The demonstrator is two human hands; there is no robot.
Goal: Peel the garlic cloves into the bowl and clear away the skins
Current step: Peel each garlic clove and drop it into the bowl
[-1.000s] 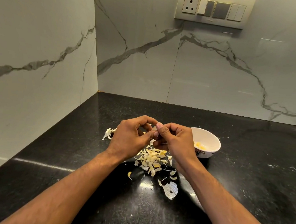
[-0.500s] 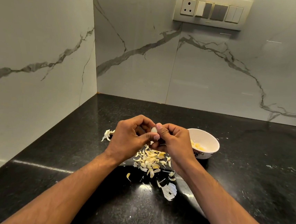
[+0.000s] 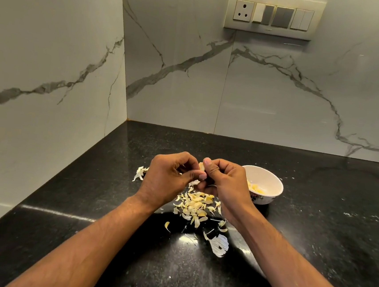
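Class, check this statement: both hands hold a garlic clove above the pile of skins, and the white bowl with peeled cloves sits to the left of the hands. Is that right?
Not quite. The head view shows the white bowl to the right of the hands, not the left. The rest stands: the left hand and right hand hold a garlic clove above the pile of skins, and peeled cloves lie in the bowl.

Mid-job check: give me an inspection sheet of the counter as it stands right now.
Surface: black speckled counter, glossy.
Job's things: garlic clove pinched between both hands; white bowl to the right, holding peeled cloves.
Clutter: skins pile under the hands; stray skins at left; a larger white piece nearer.
Grippers: left hand and right hand both grip the clove.
Cables: nothing seen.
Surroundings: marble-look walls; switch panel.
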